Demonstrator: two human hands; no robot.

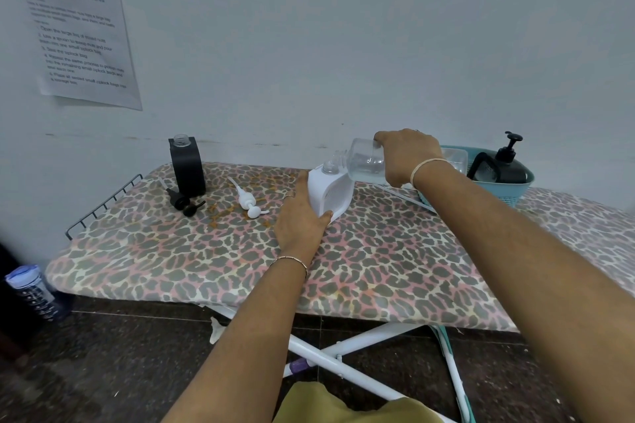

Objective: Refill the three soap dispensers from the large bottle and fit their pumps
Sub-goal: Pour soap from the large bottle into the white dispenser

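Where the leopard-print counter (pixel 378 268) meets the pale wall (pixel 343 45), the white dispenser (pixel 326 192) is clasped by the left grip (pixel 300 220), the clear bottle (pixel 366 161) held tilted over it by the right grip (pixel 407 154). Posted notice (pixel 75 27) unreadable; basket (pixel 515 191) part-hidden.

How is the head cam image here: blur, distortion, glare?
Head view: strong wide-angle bending, the edge of the ironing board bows; centre sharp on the white dispenser and clear bottle; left edge smeared, with the wall sheet and water bottle soft; light flat and even, shadows faint, only small highlights on the clear bottle.
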